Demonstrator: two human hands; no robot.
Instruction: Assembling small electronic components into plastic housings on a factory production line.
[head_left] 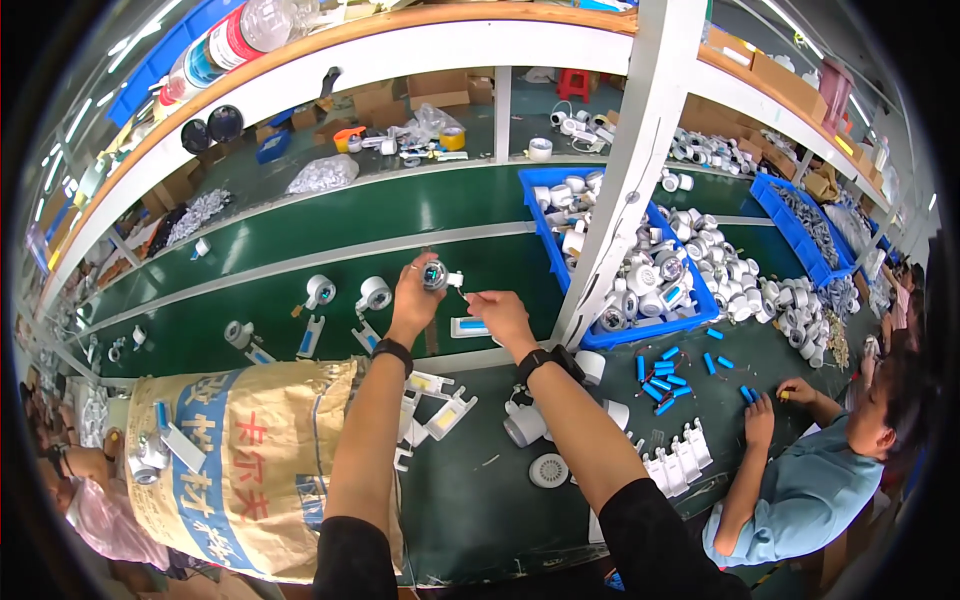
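My left hand (408, 310) is closed around a small round white housing (434, 275), its open face showing a bluish circuit board. A short white stem sticks out of the housing on its right side. Just right of the stem, the fingertips of my right hand (503, 315) are pinched together; what they hold, perhaps a thin wire, is too small to tell. Below them on the green surface is a flat white panel (468, 327) with a blue battery cell on it. Similar round housings (374, 294) with white panels attached lie to the left.
A yellow woven sack (240, 450) lies at lower left. A blue crate (655, 290) full of white housings stands behind a white post (625, 200). Loose blue cells (660, 383) are scattered at right, near a co-worker (800, 480) handling one. A shelf beam (400, 50) crosses above.
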